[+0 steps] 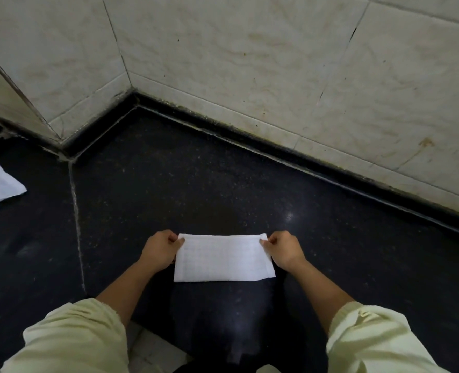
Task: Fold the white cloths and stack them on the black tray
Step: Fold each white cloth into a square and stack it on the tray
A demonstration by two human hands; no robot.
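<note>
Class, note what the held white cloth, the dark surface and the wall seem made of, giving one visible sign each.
White cloth: likely woven cotton, matte; faint grid weave shows. Dark surface: probably polished stone; black, speckled, glare spot. Wall: seemingly glazed or stone tile; cream, veined, grout lines.

No lettering, label, brand or number can be read on the white cloth [224, 258], the dark bench [196, 170] or the tiled wall [250, 63].

White cloth [224, 257] — black speckled counter [196, 184]
</note>
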